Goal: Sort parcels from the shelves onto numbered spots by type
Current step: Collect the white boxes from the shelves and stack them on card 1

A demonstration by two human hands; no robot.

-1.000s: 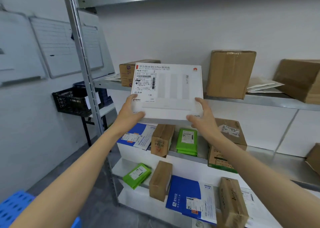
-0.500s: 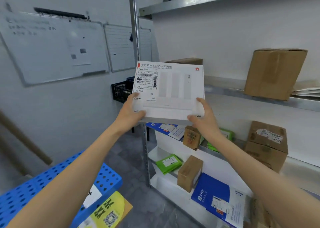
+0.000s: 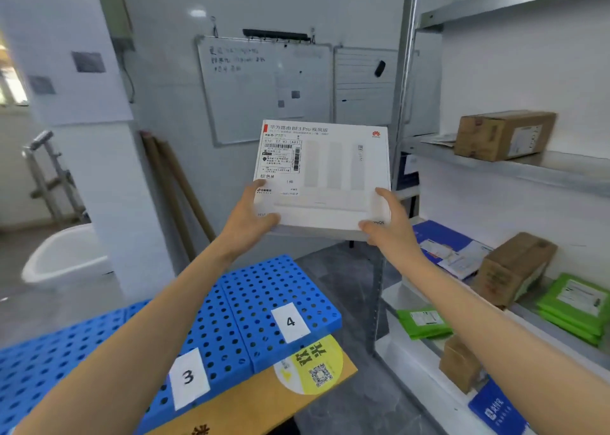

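- White box (image 3: 333,174) is at frame centre, face toward the camera, shipping label on its left half. It is off the shelves and in the air above the floor.
- Left hand (image 3: 251,217) grips the lower left corner, thumb on the face and fingers behind. Right hand (image 3: 390,227) grips the lower right corner the same way. Grip unchanged from the earlier frames.
- View has swung left since half a second ago: the shelves (image 3: 515,168), then filling the right half, now sit along the right edge.
- Whiteboard (image 3: 260,88) has moved from upper left to directly behind the box.
- Blue perforated surface (image 3: 254,289), earlier only a corner at lower left, now spans the lower centre; its labels "3" (image 3: 188,377) and "4" (image 3: 290,321) are newly visible, both bare.
- Box is above and beyond label "4", not touching the surface.
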